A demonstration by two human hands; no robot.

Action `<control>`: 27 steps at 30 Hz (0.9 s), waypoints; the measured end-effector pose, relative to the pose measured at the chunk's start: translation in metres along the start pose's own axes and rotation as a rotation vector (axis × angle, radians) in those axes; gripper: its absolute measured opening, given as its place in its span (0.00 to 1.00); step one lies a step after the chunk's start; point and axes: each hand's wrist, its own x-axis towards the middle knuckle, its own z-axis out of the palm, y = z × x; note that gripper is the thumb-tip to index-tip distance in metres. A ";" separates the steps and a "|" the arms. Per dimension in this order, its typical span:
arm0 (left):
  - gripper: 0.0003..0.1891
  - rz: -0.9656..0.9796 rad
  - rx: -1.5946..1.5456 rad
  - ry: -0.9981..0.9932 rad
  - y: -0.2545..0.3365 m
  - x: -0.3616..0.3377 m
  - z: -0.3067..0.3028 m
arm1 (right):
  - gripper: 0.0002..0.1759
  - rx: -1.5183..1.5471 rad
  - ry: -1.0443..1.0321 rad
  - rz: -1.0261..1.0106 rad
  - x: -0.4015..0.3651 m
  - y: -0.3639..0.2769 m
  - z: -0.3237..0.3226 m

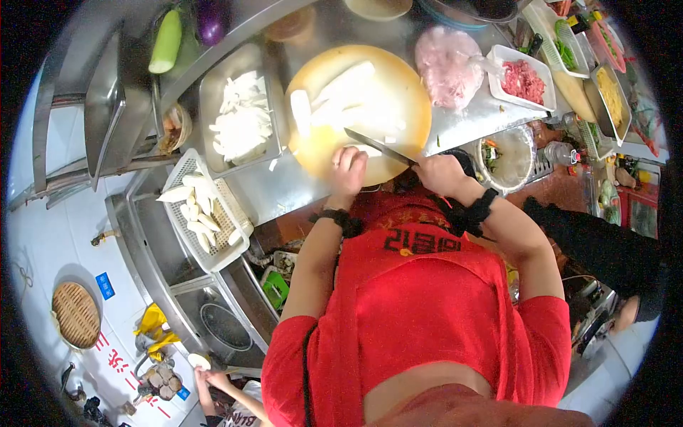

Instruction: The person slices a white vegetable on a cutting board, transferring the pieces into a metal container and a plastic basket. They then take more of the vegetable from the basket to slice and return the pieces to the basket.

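Note:
My right hand (442, 175) grips the handle of a kitchen knife (380, 147), its blade angled across the near part of a round cutting board (416, 85). My left hand (348, 171) is at the board's near edge, fingers curled against a pale vegetable piece (370, 150) beside the blade. Larger white peeled stems (341, 89) lie on the board, washed out by glare. A metal tray (206, 121) to the left holds many cut white pieces (243, 117). Whole peeled stems (199, 213) lie in a white plastic basket (186, 245).
Right of the board are a plastic bag of pinkish contents (448, 67) and a white tub of chopped meat (525, 82). A green gourd (166, 43) and an eggplant (210, 25) lie upper left. A sink (224, 324) is lower left, with another person's hands (203, 373) nearby.

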 end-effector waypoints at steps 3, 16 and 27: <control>0.10 0.007 -0.006 0.021 0.000 0.001 0.002 | 0.13 0.030 -0.057 -0.001 -0.006 -0.003 -0.022; 0.08 0.027 -0.012 0.028 -0.001 -0.007 0.004 | 0.13 0.059 -0.053 0.025 -0.006 -0.005 -0.002; 0.09 -0.005 -0.019 -0.008 -0.003 -0.005 0.003 | 0.14 0.031 -0.038 0.010 0.000 -0.002 0.008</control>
